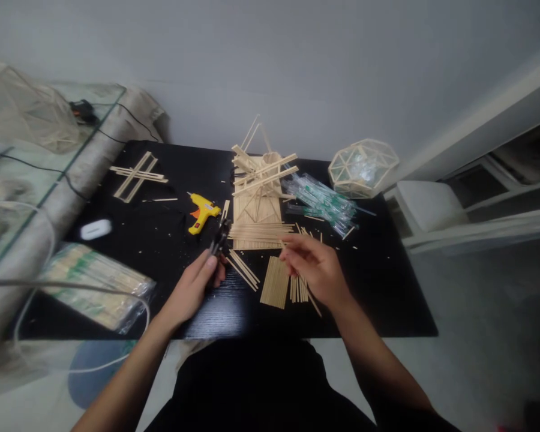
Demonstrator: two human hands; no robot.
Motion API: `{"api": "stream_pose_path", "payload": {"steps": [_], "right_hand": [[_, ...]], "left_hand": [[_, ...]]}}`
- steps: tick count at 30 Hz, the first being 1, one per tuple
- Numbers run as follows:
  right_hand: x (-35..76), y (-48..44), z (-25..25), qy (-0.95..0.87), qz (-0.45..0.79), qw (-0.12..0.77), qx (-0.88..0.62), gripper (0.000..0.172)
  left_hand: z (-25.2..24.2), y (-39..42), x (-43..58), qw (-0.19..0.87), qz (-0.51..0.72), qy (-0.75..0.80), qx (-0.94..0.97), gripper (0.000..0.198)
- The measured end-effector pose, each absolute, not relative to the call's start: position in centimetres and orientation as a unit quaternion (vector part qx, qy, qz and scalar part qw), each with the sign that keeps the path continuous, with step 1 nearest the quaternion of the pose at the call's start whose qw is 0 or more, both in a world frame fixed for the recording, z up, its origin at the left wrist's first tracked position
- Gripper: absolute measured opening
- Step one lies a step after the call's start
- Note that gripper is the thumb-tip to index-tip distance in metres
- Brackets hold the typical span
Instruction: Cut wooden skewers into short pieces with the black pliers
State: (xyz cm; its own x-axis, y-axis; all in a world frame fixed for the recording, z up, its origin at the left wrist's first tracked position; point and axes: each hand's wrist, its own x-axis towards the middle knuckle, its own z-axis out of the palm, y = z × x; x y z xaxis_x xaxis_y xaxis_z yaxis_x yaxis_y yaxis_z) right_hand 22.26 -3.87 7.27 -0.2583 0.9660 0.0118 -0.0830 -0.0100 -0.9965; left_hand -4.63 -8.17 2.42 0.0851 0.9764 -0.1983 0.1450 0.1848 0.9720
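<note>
My left hand [202,273] is closed around a dark hand tool [219,240] that looks like pliers or cutters, pointing up and away from me. My right hand [312,264] has its fingers pinched on a thin wooden stick [314,304], whose lower end slants out beneath the palm. Between the hands lie a small panel of sticks [274,282] and a few loose sticks [243,270]. Just beyond, a model windmill made of sticks [263,174] stands on a slatted base, with more sticks [261,231] laid across its front.
A yellow glue gun [202,213] lies left of the model. Further left are a stick cross frame [138,177], a white case [96,229] and a bagged bundle of sticks [96,285]. Plastic wrappers [324,201] and a faceted stick frame [363,168] occupy the black table's [387,288] right side.
</note>
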Motion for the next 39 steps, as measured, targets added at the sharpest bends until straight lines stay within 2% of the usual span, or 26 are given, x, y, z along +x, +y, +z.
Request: {"api": "stream_pose_path", "payload": {"steps": [3,8,12,18,39], "right_hand": [[21.3,-4.7,7.0,-0.534,0.587,0.442,-0.417,0.020],[20.4,-5.2,7.0,-0.530,0.587,0.443,-0.421,0.018],[20.3,-5.2,6.5,-0.522,0.586,0.443,-0.434,0.011],[20.6,-5.0,5.8,-0.525,0.576,0.440,-0.446,0.015],[20.7,-5.0,4.9,-0.538,0.542,0.431,-0.479,0.011]], "left_hand": [[4.3,-8.5,-3.7,0.443,0.293,0.576,0.621,0.039],[5.4,-8.8,-2.0,0.382,0.261,0.571,0.678,0.040],[5.0,-8.8,-1.3,0.372,0.248,0.564,0.694,0.040],[4.4,-8.8,-0.8,0.368,0.225,0.572,0.697,0.038],[4.3,-8.9,0.1,0.392,0.200,0.582,0.684,0.033]]}}
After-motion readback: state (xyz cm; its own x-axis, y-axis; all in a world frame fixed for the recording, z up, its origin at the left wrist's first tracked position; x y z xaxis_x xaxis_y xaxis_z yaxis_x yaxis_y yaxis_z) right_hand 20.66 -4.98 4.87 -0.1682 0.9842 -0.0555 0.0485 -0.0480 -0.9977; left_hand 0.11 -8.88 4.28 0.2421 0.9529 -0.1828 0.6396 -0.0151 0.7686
